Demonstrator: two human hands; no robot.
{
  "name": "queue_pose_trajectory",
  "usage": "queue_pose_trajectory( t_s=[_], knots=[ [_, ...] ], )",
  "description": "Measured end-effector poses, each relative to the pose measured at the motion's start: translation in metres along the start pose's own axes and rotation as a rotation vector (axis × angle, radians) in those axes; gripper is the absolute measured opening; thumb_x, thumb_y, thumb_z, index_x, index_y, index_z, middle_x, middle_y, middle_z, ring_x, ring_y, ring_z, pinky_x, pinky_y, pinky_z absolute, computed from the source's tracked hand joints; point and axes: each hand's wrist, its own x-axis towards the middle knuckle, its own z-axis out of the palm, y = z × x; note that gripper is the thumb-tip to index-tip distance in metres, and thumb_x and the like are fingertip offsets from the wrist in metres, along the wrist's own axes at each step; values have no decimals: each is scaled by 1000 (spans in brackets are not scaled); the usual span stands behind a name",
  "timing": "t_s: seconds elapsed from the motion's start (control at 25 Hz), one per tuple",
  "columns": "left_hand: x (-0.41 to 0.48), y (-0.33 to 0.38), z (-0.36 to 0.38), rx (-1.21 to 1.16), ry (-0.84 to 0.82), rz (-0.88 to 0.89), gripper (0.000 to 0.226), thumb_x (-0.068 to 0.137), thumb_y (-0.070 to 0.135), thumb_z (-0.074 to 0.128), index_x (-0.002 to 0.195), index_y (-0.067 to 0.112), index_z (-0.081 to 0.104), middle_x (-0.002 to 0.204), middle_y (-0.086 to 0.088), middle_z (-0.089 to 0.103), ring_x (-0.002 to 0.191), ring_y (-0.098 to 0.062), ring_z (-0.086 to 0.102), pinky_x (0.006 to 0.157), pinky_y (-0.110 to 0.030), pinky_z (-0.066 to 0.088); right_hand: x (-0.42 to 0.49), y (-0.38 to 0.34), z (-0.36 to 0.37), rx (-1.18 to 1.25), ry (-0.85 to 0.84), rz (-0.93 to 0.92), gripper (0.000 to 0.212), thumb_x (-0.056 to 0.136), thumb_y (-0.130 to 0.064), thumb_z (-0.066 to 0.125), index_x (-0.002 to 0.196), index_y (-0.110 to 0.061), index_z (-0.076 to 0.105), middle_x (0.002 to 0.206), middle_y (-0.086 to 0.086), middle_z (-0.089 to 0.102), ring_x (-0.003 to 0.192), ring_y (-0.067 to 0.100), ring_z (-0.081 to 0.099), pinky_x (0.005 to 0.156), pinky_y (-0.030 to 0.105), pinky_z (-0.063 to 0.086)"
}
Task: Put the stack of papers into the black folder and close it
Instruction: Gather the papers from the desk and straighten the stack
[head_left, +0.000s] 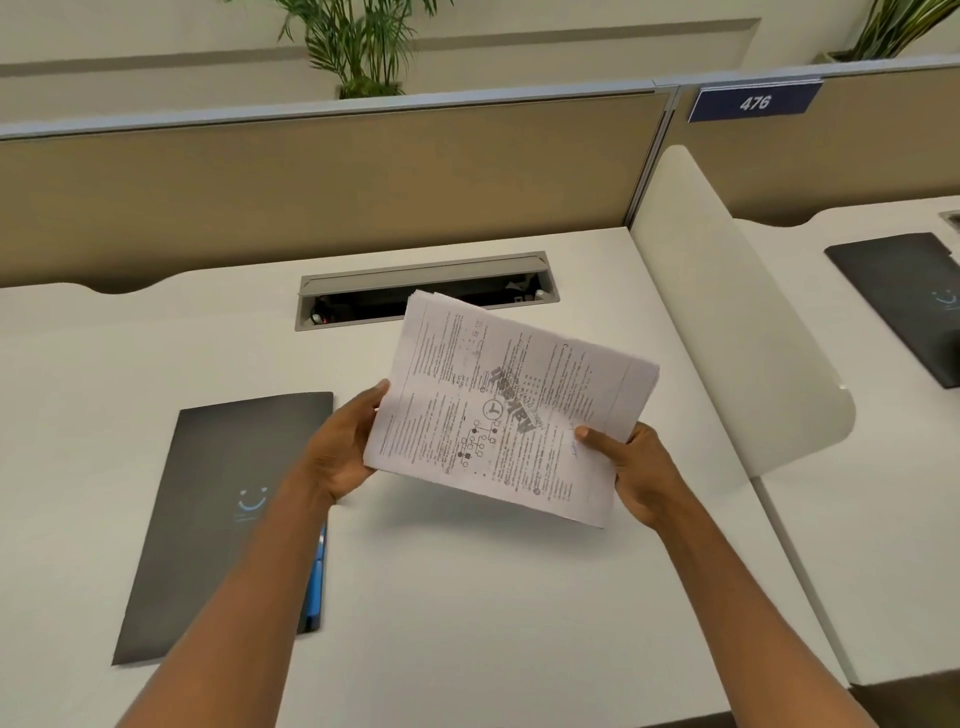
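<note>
Papers (511, 410) lifted, hovering right of black folder (218, 519). Am gripping stack both sides: left hand (343, 447) clasping left edge, right hand (631, 467) pinching near corner. Folder lying shut on desk (467, 597); opening, inserting, closing all remaining.

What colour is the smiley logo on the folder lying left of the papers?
Light blue, on the black folder; clearest in the head view.

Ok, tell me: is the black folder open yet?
No, the black folder lies shut on the desk while both hands hold the stack of papers above it.
</note>
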Motion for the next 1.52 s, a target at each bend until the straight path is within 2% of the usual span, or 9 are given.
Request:
queue_pose_trajectory(
  t_s=[0.12, 0.24, 0.44, 0.64, 0.76, 0.88, 1.2, 1.36, 1.52],
  knots=[
    [6, 4, 5, 226, -93, 1, 64, 73, 47, 86, 130, 20, 70, 128, -17, 72, 113, -37, 70, 89, -53, 60, 2, -8, -6, -93, -29, -24, 31, 91, -11, 77, 120, -19, 74, 115, 6, 81, 100, 31, 78, 80, 42, 65],
    [12, -4, 17, 306, -52, 90, 41, 78, 34, 85, 117, 24, 76, 121, -13, 76, 112, -35, 72, 86, -45, 62, 2, -12, -8, -139, -6, -87, 26, 91, -12, 77, 116, -17, 76, 110, 4, 82, 98, 28, 79, 74, 34, 66],
    [19, -36, 40, 341, 75, 311, 32, 83, 27, 80, 109, 45, 77, 117, 6, 78, 109, -13, 72, 86, -28, 62, 0, -2, 1, -93, 142, -192, 16, 90, -13, 79, 94, -28, 84, 102, -2, 83, 92, 16, 79, 73, 27, 64],
    [22, -66, 48, 278, 137, 408, 31, 88, 23, 78, 113, 43, 76, 116, 6, 78, 110, -12, 72, 85, -27, 61, 0, 18, 1, -58, 157, -195, 26, 89, -13, 80, 108, -30, 79, 108, -2, 81, 100, 17, 76, 77, 29, 65],
    [25, -80, 50, 293, 202, 420, 39, 90, 17, 77, 116, 47, 72, 117, 10, 77, 111, -10, 71, 92, -33, 60, -2, 30, 1, -78, 154, -178, 43, 89, -10, 79, 130, -21, 68, 120, 6, 76, 113, 22, 70, 89, 40, 63],
    [30, -86, 52, 300, 251, 420, 38, 91, 18, 76, 115, 46, 71, 115, 10, 76, 109, -8, 70, 96, -40, 58, -1, 36, 2, -100, 173, -177, 49, 90, -9, 78, 136, -17, 63, 124, 9, 73, 118, 27, 67, 94, 44, 61],
    [31, -90, 47, 305, 241, 398, 33, 94, 21, 73, 115, 45, 71, 112, 10, 76, 107, -9, 70, 87, -33, 63, 3, 35, -4, -132, 161, -172, 44, 90, -13, 79, 131, -20, 66, 119, 3, 75, 113, 21, 69, 82, 27, 63],
    [27, -71, 41, 409, 200, 356, 25, 91, 31, 77, 106, 50, 75, 110, 13, 79, 103, -7, 73, 76, -20, 61, 2, 22, -11, -233, 153, -138, 32, 85, -21, 84, 115, -31, 75, 108, -8, 81, 101, 17, 76, 73, 26, 64],
    [18, -49, 31, 511, 167, 289, 14, 90, 34, 76, 96, 46, 79, 102, 9, 81, 91, -11, 77, 66, -18, 59, 0, 8, -19, -214, 113, -130, 31, 85, -21, 84, 114, -29, 75, 118, 6, 80, 97, 20, 80, 73, 29, 65]
  ],
)
